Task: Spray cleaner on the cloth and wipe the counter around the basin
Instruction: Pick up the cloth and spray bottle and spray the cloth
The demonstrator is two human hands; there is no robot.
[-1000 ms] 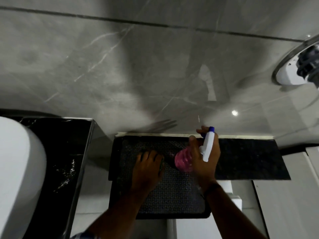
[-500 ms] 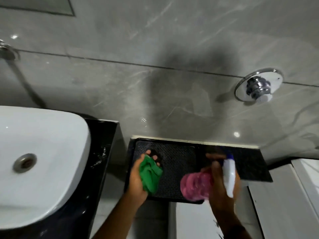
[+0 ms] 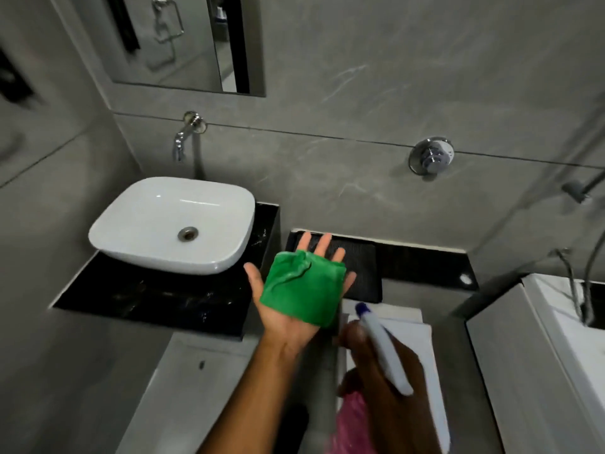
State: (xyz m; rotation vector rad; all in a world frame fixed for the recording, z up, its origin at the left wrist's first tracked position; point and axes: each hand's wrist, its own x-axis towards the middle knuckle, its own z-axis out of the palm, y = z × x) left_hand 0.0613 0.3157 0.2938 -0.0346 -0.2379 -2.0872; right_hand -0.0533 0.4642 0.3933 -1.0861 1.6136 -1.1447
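My left hand (image 3: 280,324) is held palm up with the fingers spread, and a folded green cloth (image 3: 302,288) lies flat on it. My right hand (image 3: 404,417) grips a spray bottle (image 3: 383,345) with a white head, a blue nozzle and a pink body. The nozzle points up toward the cloth's near edge from just below and to the right. The white basin (image 3: 170,224) stands on the black counter (image 3: 147,296) to the left of both hands.
A chrome tap (image 3: 183,139) juts from the grey wall above the basin, under a mirror (image 3: 183,40). A black mat (image 3: 360,260) lies on a dark ledge behind my left hand. A chrome wall valve (image 3: 430,155) sits upper right, and a white fixture (image 3: 556,339) is at right.
The view pulled back and up, bringing the whole basin into sight. My left hand lifted the green cloth off the mat and turned palm up. My right hand brought the bottle down toward me.
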